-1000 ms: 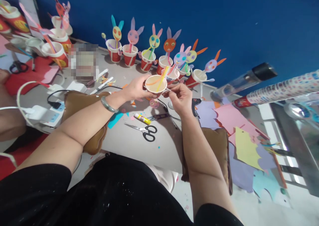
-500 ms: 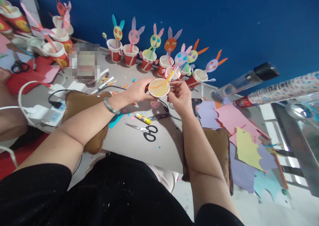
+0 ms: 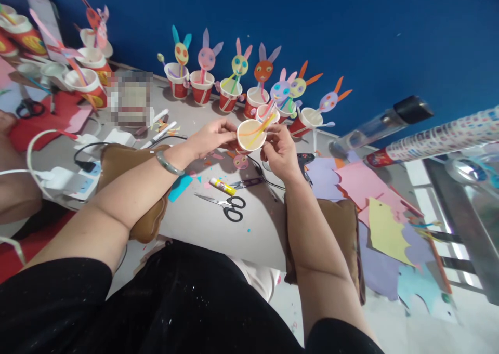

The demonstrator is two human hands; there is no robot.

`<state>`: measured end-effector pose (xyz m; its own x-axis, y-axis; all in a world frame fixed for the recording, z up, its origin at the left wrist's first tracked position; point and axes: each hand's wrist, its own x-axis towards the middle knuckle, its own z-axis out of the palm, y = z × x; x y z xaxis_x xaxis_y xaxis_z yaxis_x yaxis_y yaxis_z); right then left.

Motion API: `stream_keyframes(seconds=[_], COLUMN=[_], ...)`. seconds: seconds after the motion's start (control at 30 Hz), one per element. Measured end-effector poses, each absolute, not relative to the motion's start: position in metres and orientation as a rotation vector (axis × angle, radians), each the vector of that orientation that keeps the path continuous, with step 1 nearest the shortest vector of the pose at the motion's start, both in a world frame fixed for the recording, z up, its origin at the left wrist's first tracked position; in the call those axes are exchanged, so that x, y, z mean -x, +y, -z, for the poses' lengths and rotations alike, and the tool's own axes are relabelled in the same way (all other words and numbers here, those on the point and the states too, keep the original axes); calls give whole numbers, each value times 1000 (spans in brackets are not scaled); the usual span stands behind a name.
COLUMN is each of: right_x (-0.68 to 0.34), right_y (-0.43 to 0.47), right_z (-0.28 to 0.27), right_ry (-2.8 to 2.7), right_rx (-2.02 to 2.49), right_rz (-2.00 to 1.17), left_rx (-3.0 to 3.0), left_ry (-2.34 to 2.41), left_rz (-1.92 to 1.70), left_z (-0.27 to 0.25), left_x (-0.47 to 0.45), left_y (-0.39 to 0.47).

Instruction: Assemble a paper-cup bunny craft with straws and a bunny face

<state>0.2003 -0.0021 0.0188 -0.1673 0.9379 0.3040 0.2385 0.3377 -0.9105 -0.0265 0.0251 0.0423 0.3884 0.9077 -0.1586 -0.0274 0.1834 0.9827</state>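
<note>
Paper cup (image 3: 245, 140) edges rightward since a second ago, left hand (image 3: 210, 138) drawn back to its side

Held above the gray table (image 3: 195, 224) between the two hands, the paper cup turns its open mouth toward the camera; an orange strip (image 3: 249, 133) and a yellow strip (image 3: 267, 122) show in it, the yellow one reaching past the far rim; the left hand, wrapped further round the cup a second ago, now grasps its left side with thumb and fingertips; the right hand (image 3: 283, 154) keeps its fingers bent and closed on the right side, though whether they also pinch some small part is hidden; just behind, seven rabbit heads (image 3: 206, 59) with long ears stand over red-and-white cups (image 3: 227, 103) in a row along the blue wall (image 3: 312, 21); nearer the person, on the table, lie a pink paper face (image 3: 240, 160), a yellow glue stick (image 3: 223, 186) and black-handled scissors (image 3: 234, 202), blades pointing left, with a teal scrap (image 3: 181, 188) beside them; a gray-green bracelet (image 3: 169, 164) circles the left wrist; further left are white markers (image 3: 159, 134), a power strip (image 3: 83, 185) and another person's arm (image 3: 17, 182); on the right, colored paper sheets (image 3: 390, 232) overlap near a stack of patterned cups (image 3: 444, 138)
</note>
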Motion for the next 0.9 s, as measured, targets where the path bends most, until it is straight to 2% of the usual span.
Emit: stream_keyframes(seconds=[0.17, 0.53, 0.9], right_x=[-197, -195, -197], right_y=[-6, -21, -22], right_z=[-24, -50, -55], right_ry=[-1663, -1672, -1699], right_rx=[1091, 1254, 1272], right_rz=[-950, -757, -816], left_rx=[-1244, -1371, -1372], left_ry=[963, 729, 763], left_rz=[-866, -893, -934], left_z=[-43, -37, -47], left_x=[26, 31, 32], left_y=[25, 29, 23])
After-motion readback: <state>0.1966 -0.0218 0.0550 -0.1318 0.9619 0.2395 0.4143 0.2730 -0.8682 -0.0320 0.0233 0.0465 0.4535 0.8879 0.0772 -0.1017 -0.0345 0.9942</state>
